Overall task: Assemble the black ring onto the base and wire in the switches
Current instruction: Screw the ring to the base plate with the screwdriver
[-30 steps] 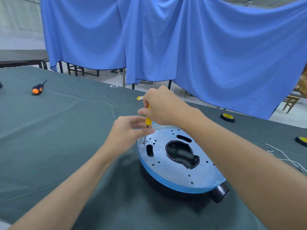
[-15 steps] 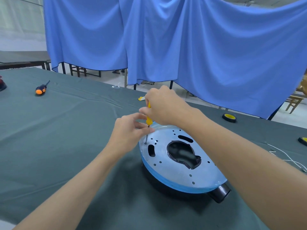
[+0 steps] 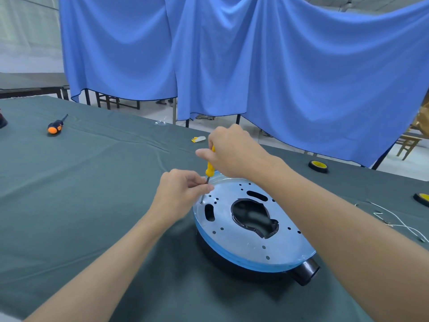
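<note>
The round, pale-blue translucent base plate (image 3: 278, 242), drilled with small holes and cut out in the middle, lies flat on the dark green cloth-covered worktop (image 3: 92, 194). It sits on top of the black ring (image 3: 222, 259), whose dark rim shows under the plate's near edge, so the two parts are stacked for fastening. A short black tube (image 3: 306, 271) sticks out from under the plate's near right edge. The right hand (image 3: 232, 154) is above the plate's far left edge, fingers curled round the handle of a slim yellow screwdriver (image 3: 210, 168). It holds the tool nearly upright, probably so that turning drives straight down. The left hand (image 3: 181, 194), just left of the plate, pinches the bare metal shank between thumb and fingertips, apparently to steady the tip on a small silver screw (image 3: 201, 202) in a hole near the plate's left rim. Thin white wires (image 3: 394, 219) lie to the right of the plate, untouched, presumably waiting for the switch step. An orange and black screwdriver (image 3: 54, 126) lies far to the plate's left. Two yellow and black tape rolls (image 3: 318, 166) lie out to the plate's right.
</note>
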